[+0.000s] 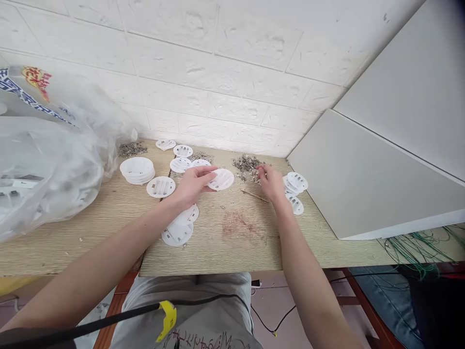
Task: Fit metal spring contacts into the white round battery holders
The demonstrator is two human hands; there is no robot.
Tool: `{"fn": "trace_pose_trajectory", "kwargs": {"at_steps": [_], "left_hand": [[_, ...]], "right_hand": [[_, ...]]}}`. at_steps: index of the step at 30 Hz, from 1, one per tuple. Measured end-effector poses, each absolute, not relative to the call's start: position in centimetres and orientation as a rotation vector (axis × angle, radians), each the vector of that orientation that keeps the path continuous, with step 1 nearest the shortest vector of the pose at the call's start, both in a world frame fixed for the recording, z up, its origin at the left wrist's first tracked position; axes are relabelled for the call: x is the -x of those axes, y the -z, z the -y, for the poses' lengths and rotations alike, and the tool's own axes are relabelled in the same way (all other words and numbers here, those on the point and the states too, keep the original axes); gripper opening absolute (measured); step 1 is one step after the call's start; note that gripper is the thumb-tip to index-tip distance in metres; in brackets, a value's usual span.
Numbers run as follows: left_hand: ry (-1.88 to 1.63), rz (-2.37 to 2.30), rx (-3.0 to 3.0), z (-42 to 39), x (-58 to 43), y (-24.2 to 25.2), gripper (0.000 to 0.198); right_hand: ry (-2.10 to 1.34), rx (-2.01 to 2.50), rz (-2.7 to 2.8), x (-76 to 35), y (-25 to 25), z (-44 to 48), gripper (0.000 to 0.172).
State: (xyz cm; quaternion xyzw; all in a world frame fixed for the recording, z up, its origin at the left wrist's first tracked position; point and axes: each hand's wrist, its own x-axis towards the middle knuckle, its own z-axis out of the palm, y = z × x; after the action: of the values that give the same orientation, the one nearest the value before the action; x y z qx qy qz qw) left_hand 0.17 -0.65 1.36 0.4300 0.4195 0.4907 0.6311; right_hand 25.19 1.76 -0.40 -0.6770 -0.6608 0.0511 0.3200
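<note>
At the far left, a clear, crumpled plastic bag with printed lettering held white parts on the wood-grain table. Just beside it lay a small pile of silvery metal bits and a neat stack of white round plastic discs. A single white slotted disc lay flat next to that stack, and overlapping white discs lay near the left forearm.

The left hand pinched a thin white oval-looking plastic disc between thumb and fingers, raised over the table's middle. Beyond it, near the white brick-patterned wall, spread a larger heap of silvery metal pieces. A slim brown stick lay in front of the heap.

The right hand, well apart from the left, had its fingers bent at the heap's right edge; whether they gripped a piece could not be told. Farther right sat a loose pile of white discs, near a large white panel.
</note>
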Motion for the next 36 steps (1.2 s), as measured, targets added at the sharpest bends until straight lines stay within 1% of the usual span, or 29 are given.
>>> {"fn": "trace_pose_trajectory", "kwargs": {"at_steps": [4,7,9,13,18,26,31,36], "left_hand": [[-1.145,-0.92,-0.892,0.5,-0.2,-1.5,0.028],[-1.123,-0.898,-0.887,0.6,-0.1,-1.5,0.03],[-1.1,-0.895,-0.892,0.6,0.0,-1.5,0.03],[-1.063,-0.914,-0.869,0.5,-0.1,-1.4,0.028],[-1.059,-0.947,-0.879,0.4,-0.1,-1.2,0.029],[-1.038,-0.981,-0.923,0.1,0.1,-0.4,0.035],[-1.028,-0.983,-0.924,0.1,0.0,-0.4,0.034],[-1.03,-0.996,-0.933,0.4,-0.1,-0.6,0.035]], "right_hand": [[-0.139,1.969,1.813,-25.1,0.6,-1.9,0.013],[-0.175,2.004,1.783,-25.2,0.6,-1.9,0.008],[-0.193,1.993,1.758,-25.3,0.6,-2.0,0.009],[-0.222,1.862,1.774,-25.1,0.5,-1.9,0.017],[-0.241,1.675,1.781,-24.1,0.2,-1.8,0.016],[-0.348,1.543,1.805,-22.9,0.5,-1.8,0.017],[-0.508,1.427,1.851,-21.8,0.6,-1.2,0.021],[-0.716,1.26,1.754,-20.0,0.5,-0.6,0.027]]}}
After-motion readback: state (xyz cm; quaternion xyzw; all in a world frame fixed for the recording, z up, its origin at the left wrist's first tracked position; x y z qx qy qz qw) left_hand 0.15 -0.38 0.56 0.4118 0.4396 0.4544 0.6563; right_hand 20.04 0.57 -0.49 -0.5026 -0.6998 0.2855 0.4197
